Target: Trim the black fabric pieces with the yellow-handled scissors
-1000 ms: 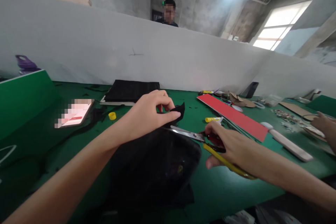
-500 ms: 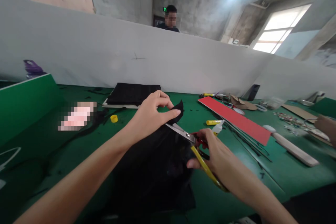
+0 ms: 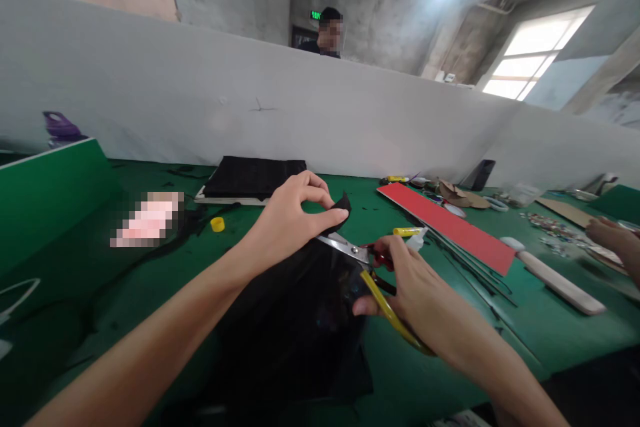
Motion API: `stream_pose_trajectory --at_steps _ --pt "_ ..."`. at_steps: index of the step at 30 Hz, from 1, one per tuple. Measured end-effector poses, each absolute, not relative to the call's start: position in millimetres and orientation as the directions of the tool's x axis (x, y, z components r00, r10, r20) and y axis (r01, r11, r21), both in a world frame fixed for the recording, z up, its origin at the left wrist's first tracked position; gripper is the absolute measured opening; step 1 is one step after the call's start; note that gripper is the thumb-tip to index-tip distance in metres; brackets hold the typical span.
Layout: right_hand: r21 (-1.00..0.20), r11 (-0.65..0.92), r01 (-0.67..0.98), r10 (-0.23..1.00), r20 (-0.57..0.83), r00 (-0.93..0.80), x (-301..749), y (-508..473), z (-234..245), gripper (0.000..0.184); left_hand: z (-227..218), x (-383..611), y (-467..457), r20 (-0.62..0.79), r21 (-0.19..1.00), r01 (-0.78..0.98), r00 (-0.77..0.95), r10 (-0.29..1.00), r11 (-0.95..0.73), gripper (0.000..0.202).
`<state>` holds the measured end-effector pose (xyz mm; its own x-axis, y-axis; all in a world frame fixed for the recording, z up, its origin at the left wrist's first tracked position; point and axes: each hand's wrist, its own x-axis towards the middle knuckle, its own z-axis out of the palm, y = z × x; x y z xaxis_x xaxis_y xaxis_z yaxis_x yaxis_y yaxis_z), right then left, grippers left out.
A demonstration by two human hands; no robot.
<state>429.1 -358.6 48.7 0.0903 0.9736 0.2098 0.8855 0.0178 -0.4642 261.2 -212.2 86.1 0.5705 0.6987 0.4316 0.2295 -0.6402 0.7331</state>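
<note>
My left hand [image 3: 300, 213] pinches the upper corner of a piece of black fabric [image 3: 295, 320] between thumb and fingers, and the tip of the cloth sticks up past the thumb. The rest of the fabric spreads over the table below. In my right hand [image 3: 407, 283] is a pair of scissors [image 3: 345, 247] with red on the handle. Its blades point left and meet the fabric just below my left thumb; their tips are hidden there. A curved yellow strip [image 3: 387, 317] runs along my right palm toward the wrist; I cannot tell what it is.
Folded black cloth [image 3: 255, 177] lies on a pale board behind my left hand. A yellow cap [image 3: 217, 224] sits left. To the right are a small glue bottle [image 3: 416, 240], a long red board [image 3: 447, 227] and a wooden bar [image 3: 560, 283]. Another person's hand [image 3: 613, 240] is at far right.
My right hand and the scissors have shifted slightly up and left. My left hand keeps its pinch on the fabric. The person behind the partition has turned their head.
</note>
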Motion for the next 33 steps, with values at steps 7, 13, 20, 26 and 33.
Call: stream_pose_trajectory --at_steps 7,13,20,26,33 --pt "-0.435 -0.130 0.891 0.984 0.051 0.169 425.7 -350.9 61.5 0.049 87.8 261.6 -214.4 0.421 0.729 0.240 0.582 0.696 -0.641 0.025" --pt "-0.277 -0.188 0.942 0.977 0.042 0.208 420.7 -348.9 62.2 0.042 85.0 261.7 -211.9 0.419 0.764 0.186 0.585 0.694 -0.618 0.026" --pt "-0.413 -0.128 0.902 0.963 0.167 0.213 452.3 -333.3 25.8 0.033 86.8 259.9 -202.8 0.478 0.831 0.033 0.466 0.745 -0.555 0.023" --pt "-0.626 -0.137 0.768 0.973 0.060 0.223 424.0 -319.2 -27.1 0.052 98.8 245.1 -190.5 0.524 0.850 -0.204 0.236 0.818 -0.486 0.019" --pt "-0.442 0.255 0.860 0.960 0.221 -0.171 376.3 -306.7 -48.3 0.042 107.2 232.8 -181.1 0.512 0.857 -0.200 0.220 0.830 -0.475 0.020"
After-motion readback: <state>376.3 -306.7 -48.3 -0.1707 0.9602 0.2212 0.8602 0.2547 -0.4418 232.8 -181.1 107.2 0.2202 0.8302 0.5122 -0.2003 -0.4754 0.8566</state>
